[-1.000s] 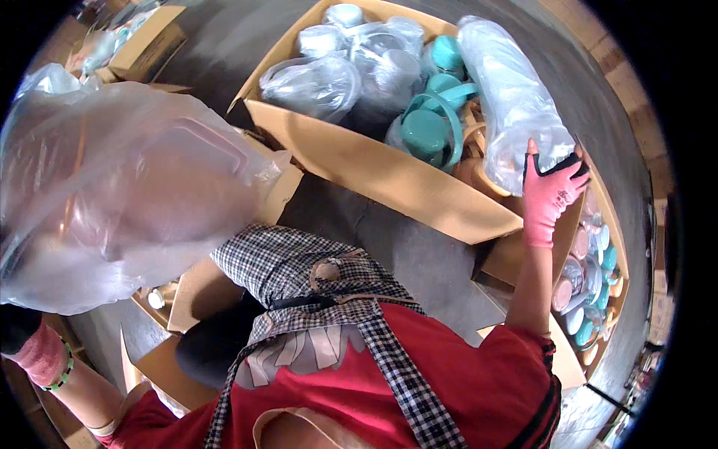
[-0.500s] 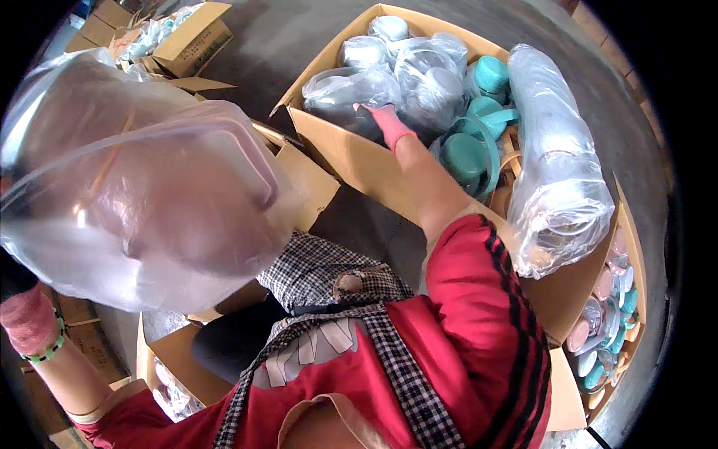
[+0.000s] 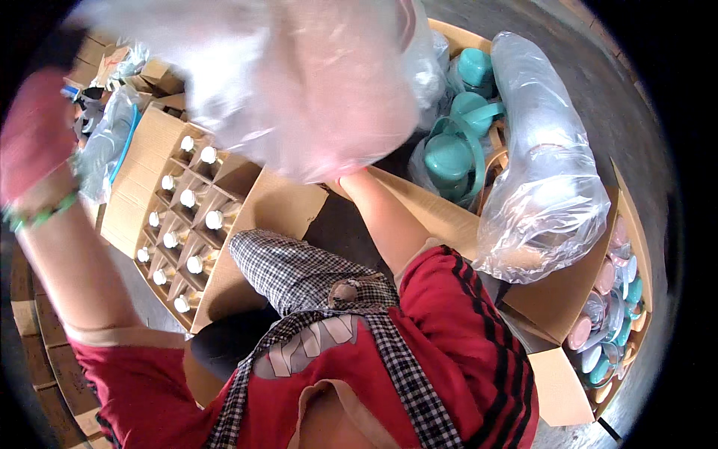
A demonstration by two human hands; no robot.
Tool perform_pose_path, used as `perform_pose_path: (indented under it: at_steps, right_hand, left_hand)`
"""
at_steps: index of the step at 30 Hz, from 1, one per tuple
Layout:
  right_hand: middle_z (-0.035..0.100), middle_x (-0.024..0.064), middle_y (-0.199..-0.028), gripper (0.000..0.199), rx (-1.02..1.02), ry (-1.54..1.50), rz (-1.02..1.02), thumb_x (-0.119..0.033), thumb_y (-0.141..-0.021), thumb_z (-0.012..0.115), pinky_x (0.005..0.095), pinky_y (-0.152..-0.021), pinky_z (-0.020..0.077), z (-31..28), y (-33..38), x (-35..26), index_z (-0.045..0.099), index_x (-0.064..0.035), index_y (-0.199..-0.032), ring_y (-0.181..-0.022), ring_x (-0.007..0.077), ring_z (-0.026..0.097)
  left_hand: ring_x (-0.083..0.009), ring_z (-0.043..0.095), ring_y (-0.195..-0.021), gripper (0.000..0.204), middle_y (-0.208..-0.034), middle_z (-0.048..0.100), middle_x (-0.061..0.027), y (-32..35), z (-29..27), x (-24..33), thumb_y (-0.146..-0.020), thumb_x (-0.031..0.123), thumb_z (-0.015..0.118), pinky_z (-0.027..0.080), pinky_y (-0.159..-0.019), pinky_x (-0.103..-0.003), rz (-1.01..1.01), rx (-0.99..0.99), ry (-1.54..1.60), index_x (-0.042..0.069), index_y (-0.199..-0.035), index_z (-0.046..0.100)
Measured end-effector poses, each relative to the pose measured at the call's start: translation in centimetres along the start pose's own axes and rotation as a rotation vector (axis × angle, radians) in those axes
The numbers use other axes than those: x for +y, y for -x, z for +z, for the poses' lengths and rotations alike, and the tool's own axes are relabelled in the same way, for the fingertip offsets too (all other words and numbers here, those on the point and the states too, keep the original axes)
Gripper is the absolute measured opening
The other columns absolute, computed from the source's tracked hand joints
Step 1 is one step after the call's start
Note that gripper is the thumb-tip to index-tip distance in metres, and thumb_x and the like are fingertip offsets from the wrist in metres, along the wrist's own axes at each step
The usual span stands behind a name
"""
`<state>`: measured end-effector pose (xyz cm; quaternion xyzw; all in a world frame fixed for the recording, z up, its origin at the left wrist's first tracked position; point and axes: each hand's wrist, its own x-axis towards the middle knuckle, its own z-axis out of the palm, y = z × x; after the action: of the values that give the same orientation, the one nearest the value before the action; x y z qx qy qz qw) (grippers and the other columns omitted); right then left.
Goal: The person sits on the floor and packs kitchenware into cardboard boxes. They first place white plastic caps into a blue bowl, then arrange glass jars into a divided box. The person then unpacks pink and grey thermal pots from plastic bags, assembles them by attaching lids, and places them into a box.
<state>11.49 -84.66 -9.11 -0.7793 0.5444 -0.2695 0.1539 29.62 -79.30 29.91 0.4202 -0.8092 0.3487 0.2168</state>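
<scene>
A large clear plastic bag [image 3: 329, 90] with something pink inside hangs close in front of me, over the near left part of a big carton. A pink curved edge, perhaps a handle, shows at its right side. My right hand [image 3: 350, 178] is beneath the bag, which hides its fingers; only a bit of pink glove or cuff shows. My left hand [image 3: 37, 138], in a pink glove and blurred, is raised at the left rim. Its fingers run into the dark edge near the bag's end, so its grip does not show. Teal lidded jugs [image 3: 449, 161] stand in the carton.
A long clear-wrapped bundle [image 3: 550, 165] lies along the carton's right side. At left, a divided carton [image 3: 202, 299] holds several white-capped bottles [image 3: 187, 198]. Another carton at far right holds pink, teal and clear lidded items [image 3: 602, 322]. More cartons [image 3: 63, 359] are stacked lower left.
The plastic bag has moved from the left to the right, over the big carton, uncovering the bottles. My left hand has risen. My right hand has drawn back toward me and left.
</scene>
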Motion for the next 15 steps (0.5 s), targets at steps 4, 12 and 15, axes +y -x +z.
perform_pose_path:
  at_steps: [4,12,15]
  right_hand:
    - [0.035,0.0177,-0.126,0.067,0.219,-0.007,0.031,-0.037,-0.076,0.051,0.0398,-0.097,0.0269,-1.8,0.8,1.0,0.026,-0.006,-0.129,-0.115,0.0321,0.035]
    - [0.037,0.0181,-0.125,0.063,-0.045,0.229,0.049,-0.034,-0.072,0.058,0.045,-0.098,0.0244,-1.9,1.0,-1.0,0.034,-0.0064,-0.124,-0.118,0.0349,0.031]
    - [0.044,0.0198,-0.117,0.062,0.038,0.15,0.03,-0.032,-0.067,0.064,0.0454,-0.094,0.0302,1.5,0.2,1.5,0.041,-0.0026,-0.117,-0.113,0.0363,0.038]
  left_hand:
    - [-0.0189,0.057,-0.083,0.023,-0.087,0.059,-0.0098,-2.3,9.7,5.8,-0.075,0.015,0.053,0.045,-0.073,-0.032,-0.13,-0.016,0.452,0.003,-0.094,0.057]
    - [-0.0241,0.058,-0.074,0.018,-0.081,0.059,-0.011,-3.9,14.6,10.9,-0.077,0.013,0.041,0.048,-0.071,-0.034,-0.944,0.237,2.215,0.002,-0.081,0.054]
    - [-0.0245,0.058,-0.071,0.019,-0.072,0.059,-0.0114,-6.8,12.7,10.8,-0.078,0.016,0.041,0.047,-0.07,-0.034,-0.678,0.038,2.248,0.002,-0.077,0.054]
